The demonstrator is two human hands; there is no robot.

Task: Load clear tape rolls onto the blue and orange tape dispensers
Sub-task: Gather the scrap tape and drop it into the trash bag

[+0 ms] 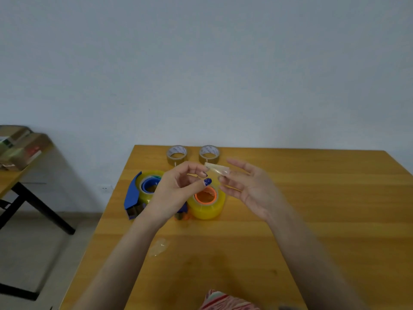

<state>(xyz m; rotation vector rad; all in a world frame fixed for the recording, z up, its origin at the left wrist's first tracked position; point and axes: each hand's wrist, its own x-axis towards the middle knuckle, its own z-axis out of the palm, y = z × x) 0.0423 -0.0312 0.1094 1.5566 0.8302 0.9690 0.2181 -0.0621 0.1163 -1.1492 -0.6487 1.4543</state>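
a pale wall (pixel 201 63) fills the upper half of the view. below it a wooden table (pixel 312 220) spreads across the middle and right. at the far left stands a side table (pixel 9 182) on dark legs, with blurred boxes (pixel 22 148) on top.

both bare forearms reach out over the table and the hands meet above its middle. the left hand (pixel 176 186) has its fingers curled, and their tips come to the left end of a short tape strip (pixel 218 170); the blur hides whether they actually pinch it, so its grip cannot be told. the right hand (pixel 252 186) is spread, palm turned towards the left, fingers mostly straight and grasping nothing, with the strip's right end lying against one fingertip.

under the hands, the blue dispenser (pixel 133 195) lies on the table with a clear roll (pixel 148 175) seated round its blue hub. just to its right the orange dispenser (pixel 205 195) carries a second clear roll (pixel 207 209), yellowish, and is mostly hidden by it. the left wrist covers the gap between the two.

near the far edge sit a left brown roll (pixel 177 155) and a right brown roll (pixel 209 154), side by side and apart.

a striped cloth (pixel 223 300) shows at the bottom edge. a crumpled clear scrap (pixel 159 246) lies on the table beside the left forearm.
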